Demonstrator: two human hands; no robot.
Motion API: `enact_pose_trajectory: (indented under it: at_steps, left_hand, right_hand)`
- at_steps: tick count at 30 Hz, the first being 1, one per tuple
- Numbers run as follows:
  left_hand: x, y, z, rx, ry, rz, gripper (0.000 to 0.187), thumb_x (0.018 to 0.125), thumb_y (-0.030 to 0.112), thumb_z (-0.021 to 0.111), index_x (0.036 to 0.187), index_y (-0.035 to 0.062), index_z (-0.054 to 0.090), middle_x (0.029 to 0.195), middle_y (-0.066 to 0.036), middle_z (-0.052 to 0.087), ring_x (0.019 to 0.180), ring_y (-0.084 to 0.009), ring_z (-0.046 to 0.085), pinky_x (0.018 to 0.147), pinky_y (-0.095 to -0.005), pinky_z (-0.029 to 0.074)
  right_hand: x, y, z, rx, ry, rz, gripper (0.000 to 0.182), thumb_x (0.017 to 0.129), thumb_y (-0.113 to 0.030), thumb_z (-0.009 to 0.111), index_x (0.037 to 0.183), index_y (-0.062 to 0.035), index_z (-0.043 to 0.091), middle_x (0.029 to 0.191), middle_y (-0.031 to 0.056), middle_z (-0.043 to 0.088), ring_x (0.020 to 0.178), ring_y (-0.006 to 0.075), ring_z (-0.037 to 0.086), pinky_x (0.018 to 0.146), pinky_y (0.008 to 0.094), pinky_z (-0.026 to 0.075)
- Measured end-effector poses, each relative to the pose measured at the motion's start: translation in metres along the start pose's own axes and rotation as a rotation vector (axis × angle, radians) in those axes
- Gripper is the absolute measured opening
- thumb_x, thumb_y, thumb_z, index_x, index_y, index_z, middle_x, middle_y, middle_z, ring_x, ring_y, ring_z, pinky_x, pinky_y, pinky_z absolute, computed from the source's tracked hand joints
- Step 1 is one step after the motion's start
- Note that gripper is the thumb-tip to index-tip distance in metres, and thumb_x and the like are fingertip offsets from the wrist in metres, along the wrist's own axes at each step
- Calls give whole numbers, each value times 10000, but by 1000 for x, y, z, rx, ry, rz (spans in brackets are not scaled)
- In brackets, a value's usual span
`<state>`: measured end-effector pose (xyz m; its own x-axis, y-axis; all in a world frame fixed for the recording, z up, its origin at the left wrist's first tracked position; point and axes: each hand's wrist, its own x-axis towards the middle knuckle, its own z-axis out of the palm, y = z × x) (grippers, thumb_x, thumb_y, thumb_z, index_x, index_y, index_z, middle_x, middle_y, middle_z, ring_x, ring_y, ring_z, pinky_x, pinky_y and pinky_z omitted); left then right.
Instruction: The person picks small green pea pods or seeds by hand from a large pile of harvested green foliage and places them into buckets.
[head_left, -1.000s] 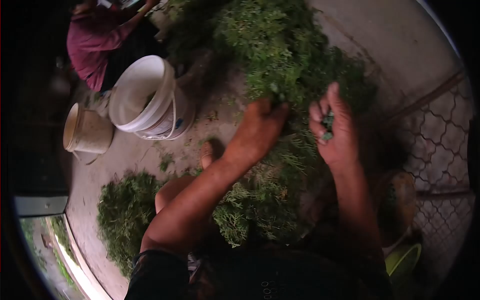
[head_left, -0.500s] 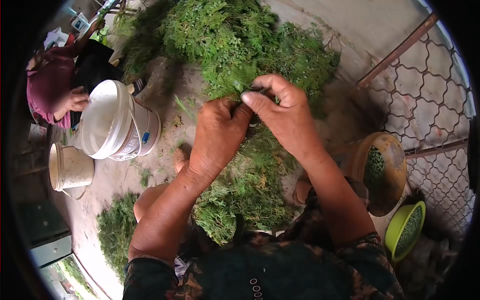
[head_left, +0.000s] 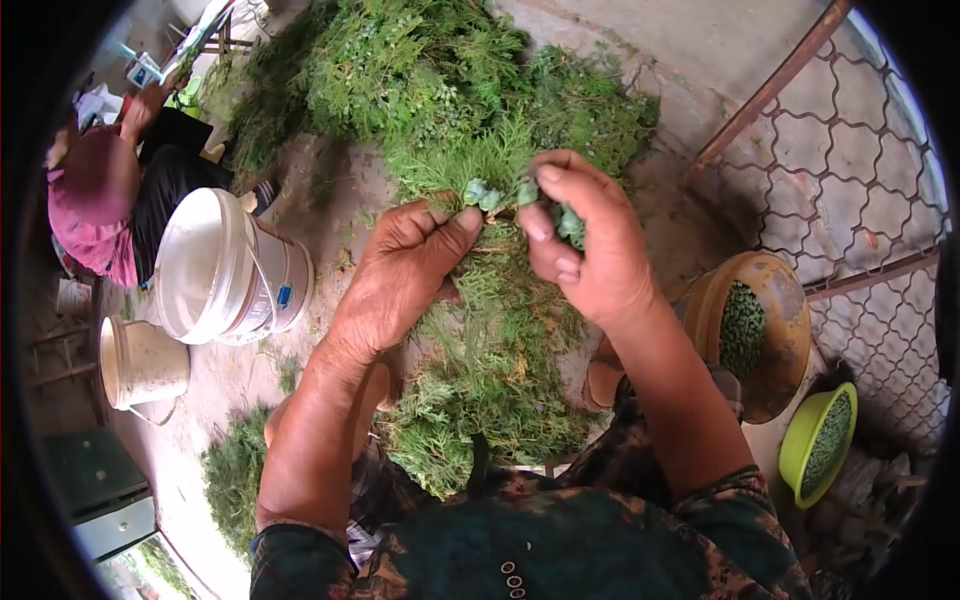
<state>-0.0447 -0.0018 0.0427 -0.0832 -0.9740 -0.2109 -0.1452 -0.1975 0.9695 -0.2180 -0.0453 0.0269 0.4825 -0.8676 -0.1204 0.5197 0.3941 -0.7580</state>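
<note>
Editor: Who holds what?

Photographer: A seated worker's left hand pinches a conifer sprig between thumb and forefinger over a mound of cut greenery, its blue-green cones just past the thumb tip. The right hand, palm turned inward, has its fingers curled around loose green cones, with one more at the tips of thumb and forefinger, close beside the sprig.

Editor: Where does the greenery lie?

Photographer: A large heap of conifer branches spreads across the floor beyond the hands. A smaller pile lies between the worker's feet, and another clump sits to the left.

Editor: And the containers?

Photographer: At right, a stained tan bucket holds picked green cones, and a lime-green basin near it holds more. At left, a large white plastic bucket stands near a smaller cream bucket.

Editor: Anyone else present?

Photographer: A second person in a purple-red top sits at upper left, behind the white bucket, one arm raised. Wire mesh in a rusty frame lines the right side.
</note>
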Motion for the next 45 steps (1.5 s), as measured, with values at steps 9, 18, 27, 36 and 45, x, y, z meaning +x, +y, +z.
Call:
enact_pose_trajectory:
  at_steps: [9,18,27,36,45]
  left_hand:
    - [5,-22,1,3,99,179,311,930,279,529,693,80,508,576,69,390,529,-29,329,454,-216,291]
    - [-2,-17,21,114,137,141,237,924,160,526,740,13,508,576,13,447,553,-49,388,473,-242,342]
    - [-1,-26,20,362,210,419,171,885,66,553,751,-38,530,581,-86,471,547,-121,430,495,-291,377]
    - [0,-24,-4,174,31,277,177,890,87,567,723,29,558,612,7,456,598,-56,401,514,-241,343]
    - [-7,-14,0,-274,-10,48,128,870,95,601,749,53,598,715,64,545,695,-16,439,638,-211,379]
  right_hand:
    - [-10,-13,-8,137,-44,-71,108,902,-219,534,926,-114,516,628,6,490,400,39,340,342,183,252]
    - [-14,24,14,-404,46,-257,255,884,-143,577,1072,3,484,732,37,551,607,53,485,509,196,415]
    - [-7,35,11,-831,106,-517,241,832,-105,625,1019,17,532,929,120,615,801,146,574,677,291,487]
    - [-9,18,10,-488,-43,-181,207,867,-150,600,975,10,523,707,54,548,583,77,510,500,223,424]
    - [-8,22,9,266,-50,169,175,887,-231,502,951,-69,523,597,2,410,462,50,362,354,183,244]
